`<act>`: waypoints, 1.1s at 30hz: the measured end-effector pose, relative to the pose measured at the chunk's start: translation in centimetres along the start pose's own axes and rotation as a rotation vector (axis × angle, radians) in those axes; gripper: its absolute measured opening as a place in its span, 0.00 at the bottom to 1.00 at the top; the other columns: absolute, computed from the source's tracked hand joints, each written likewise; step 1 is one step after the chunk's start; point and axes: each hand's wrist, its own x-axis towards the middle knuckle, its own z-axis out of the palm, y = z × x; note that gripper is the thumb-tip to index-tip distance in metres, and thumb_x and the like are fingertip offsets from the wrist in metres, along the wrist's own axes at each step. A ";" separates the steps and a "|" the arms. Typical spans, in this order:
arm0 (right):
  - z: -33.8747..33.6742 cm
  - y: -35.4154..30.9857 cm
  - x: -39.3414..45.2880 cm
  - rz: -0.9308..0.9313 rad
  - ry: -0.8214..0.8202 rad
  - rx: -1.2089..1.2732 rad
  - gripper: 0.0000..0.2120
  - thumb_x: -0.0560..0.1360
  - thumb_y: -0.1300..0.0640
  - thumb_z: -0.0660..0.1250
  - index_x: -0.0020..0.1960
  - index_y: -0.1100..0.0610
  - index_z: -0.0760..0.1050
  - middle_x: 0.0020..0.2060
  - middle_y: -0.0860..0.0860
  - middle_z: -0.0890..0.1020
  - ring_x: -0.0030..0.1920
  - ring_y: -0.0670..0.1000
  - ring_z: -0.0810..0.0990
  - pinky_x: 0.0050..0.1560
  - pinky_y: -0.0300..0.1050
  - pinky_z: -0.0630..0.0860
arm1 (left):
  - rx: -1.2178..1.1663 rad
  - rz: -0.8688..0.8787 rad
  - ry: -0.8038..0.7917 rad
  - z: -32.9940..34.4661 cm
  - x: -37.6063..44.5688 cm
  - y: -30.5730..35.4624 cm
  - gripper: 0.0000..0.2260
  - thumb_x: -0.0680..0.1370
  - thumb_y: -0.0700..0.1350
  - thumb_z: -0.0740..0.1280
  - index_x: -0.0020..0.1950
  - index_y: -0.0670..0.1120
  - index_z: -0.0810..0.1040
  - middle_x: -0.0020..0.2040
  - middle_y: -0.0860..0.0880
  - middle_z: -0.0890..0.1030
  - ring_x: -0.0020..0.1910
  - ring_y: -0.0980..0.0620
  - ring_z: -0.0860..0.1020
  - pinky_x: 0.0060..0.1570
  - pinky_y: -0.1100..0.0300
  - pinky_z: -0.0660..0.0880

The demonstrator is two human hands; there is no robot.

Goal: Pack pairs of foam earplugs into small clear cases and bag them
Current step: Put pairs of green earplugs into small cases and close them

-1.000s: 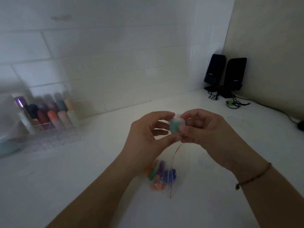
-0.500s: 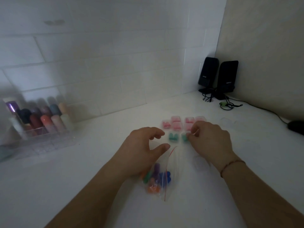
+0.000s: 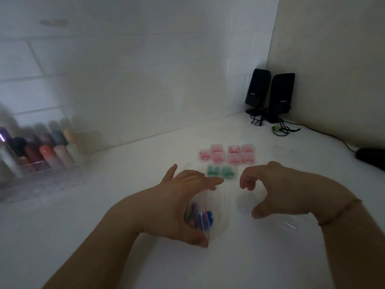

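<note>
We see a white worktop set into a corner, with white tiled wall behind it and a plain beige wall along its right edge. In the far right corner stand two black speakers with their cables trailing along the right edge toward a dark object (too cut off to identify). At the far left edge sits a clear organiser holding coloured bottles. Toward the middle of the worktop, filled cases are grouped: pink cases in two rows and two green cases just in front of them. The left hand grips a clear zip bag of mixed-colour earplugs between thumb and fingers, just in front of the green ones. The right hand hovers beside it with fingers loosely curled, holding nothing. The near half of the worktop lies bare white around the forearms.
</note>
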 end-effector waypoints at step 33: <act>1.0 -4.2 1.4 -0.728 0.983 0.229 0.14 0.69 0.55 0.76 0.53 0.55 0.81 0.51 0.47 0.82 0.51 0.50 0.80 0.50 0.50 0.76 | -1.632 0.084 0.609 0.0 1.8 1.6 0.19 0.63 0.33 0.77 0.53 0.40 0.81 0.50 0.38 0.83 0.48 0.44 0.83 0.46 0.55 0.81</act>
